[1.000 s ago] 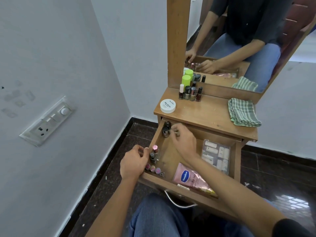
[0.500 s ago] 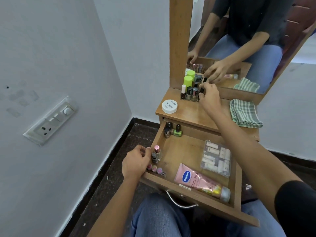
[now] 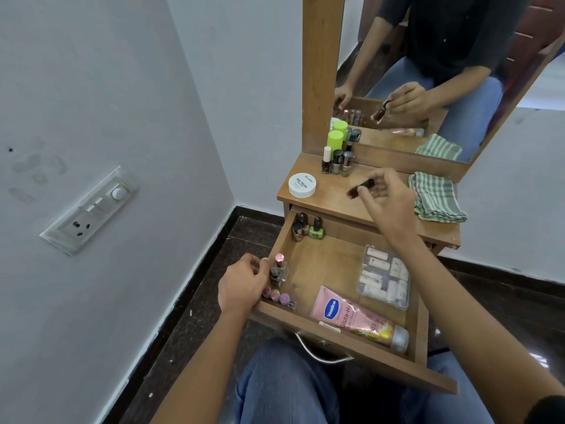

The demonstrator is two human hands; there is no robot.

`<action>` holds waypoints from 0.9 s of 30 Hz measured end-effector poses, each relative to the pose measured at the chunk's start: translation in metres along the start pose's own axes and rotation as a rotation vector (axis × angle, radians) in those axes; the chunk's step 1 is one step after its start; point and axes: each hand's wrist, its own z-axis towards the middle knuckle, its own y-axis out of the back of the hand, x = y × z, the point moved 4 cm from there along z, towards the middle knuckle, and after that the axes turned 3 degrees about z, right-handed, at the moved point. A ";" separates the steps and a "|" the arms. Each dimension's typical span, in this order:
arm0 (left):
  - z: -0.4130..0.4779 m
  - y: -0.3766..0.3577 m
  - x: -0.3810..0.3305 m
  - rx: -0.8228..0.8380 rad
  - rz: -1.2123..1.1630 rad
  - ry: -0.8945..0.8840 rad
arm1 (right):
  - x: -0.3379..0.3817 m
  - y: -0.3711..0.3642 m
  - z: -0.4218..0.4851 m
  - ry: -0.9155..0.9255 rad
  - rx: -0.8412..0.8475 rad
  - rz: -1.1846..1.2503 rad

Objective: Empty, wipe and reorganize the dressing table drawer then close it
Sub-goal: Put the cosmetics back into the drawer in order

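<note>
Pinching a dark nail polish bottle (image 3: pixel 360 188) tilted in our right hand (image 3: pixel 388 203) above the tabletop (image 3: pixel 330 200); our left hand (image 3: pixel 244 283) curls over the open drawer (image 3: pixel 324 264) wall, bare wood mid-drawer.

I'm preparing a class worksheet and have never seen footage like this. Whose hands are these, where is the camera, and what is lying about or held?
No machine: a person wears a camera on the head, looking down at their hands; the mirror reflects them. The left hand holds the open drawer by its left wall. The right hand pinches a dark nail polish bottle above the tabletop, where a checked cloth, a white tub and other bottles sit. In the drawer lie a pink Vaseline tube and a clear case.
</note>
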 end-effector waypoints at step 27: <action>0.001 -0.001 0.002 -0.025 -0.018 -0.007 | -0.068 -0.097 -0.090 -0.371 0.312 -0.292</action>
